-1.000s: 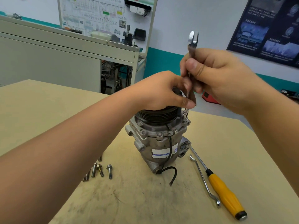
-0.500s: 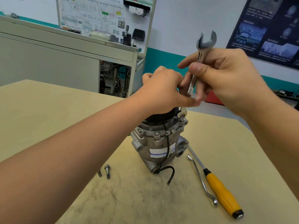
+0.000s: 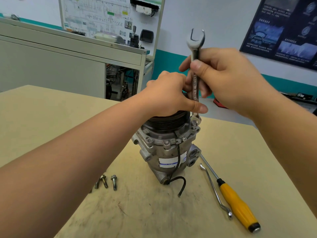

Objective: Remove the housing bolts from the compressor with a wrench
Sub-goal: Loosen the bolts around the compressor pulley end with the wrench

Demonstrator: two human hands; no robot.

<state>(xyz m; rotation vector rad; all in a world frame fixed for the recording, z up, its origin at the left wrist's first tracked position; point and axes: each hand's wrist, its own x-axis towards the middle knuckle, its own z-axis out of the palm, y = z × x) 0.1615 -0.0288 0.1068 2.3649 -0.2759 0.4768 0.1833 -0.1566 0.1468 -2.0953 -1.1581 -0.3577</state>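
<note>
Right, wrench seated on a housing bolt, right rim of compressor

One compressor (image 3: 168,152), standing pulley-up, mid-table (image 3: 51,117).

One wrench (image 3: 195,78) in use. It's upright, open end at the top, lower end on one bolt (image 3: 194,123) at the right edge of the flange.

Right hand (image 3: 228,79) is wrapped round the upper shaft, thumb in front.

Left hand (image 3: 169,97) sits on top of the pulley, with the thumb laid across the lower shaft of the wrench. The fingers are curled behind it. Can't tell what they hold, if anything.

More bolt heads show along the near flange; exact count unclear.

Three loose bolts (image 3: 114,182) lie on the table front-left of the compressor, apart from it and just beside the left forearm. The forearm partly covers one, so there may be more under it.

One black wire (image 3: 181,184) runs down the housing, its loose end resting on the table.

Two spare tools lie to the right, side by side:
- One yellow-handled screwdriver (image 3: 236,206), tip close to the compressor's ports.
- One thin bent wrench (image 3: 214,189), just left of it.

Edges: the far table edge runs close behind the compressor. The tools lie well in from the right edge. The widest stretch of tabletop is to the left, with more in front between the bolts and the tools.
</note>
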